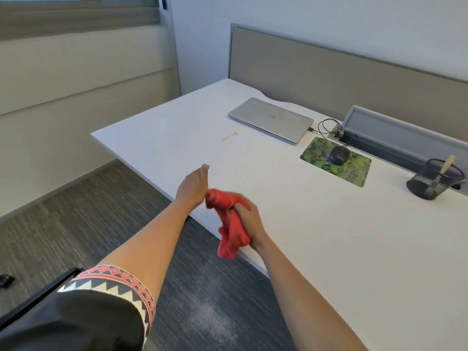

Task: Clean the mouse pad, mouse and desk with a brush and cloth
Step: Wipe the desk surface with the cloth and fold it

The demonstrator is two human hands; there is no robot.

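A bunched red cloth (231,225) hangs at the front edge of the white desk (329,236), gripped by my right hand (249,215). My left hand (193,184) is held flat with straight fingers just left of the cloth, over the desk edge, its palm touching the cloth's upper end. A black mouse (339,155) sits on a green patterned mouse pad (354,171) at the far right. A pale brush handle (447,163) sticks out of a black mesh pen cup (428,184).
A closed silver laptop (271,119) lies at the back of the desk with cables (329,127) to its right. Small pale scraps (230,136) lie mid-desk. A grey partition (329,72) backs the desk. Carpeted floor (101,211) lies to the left.
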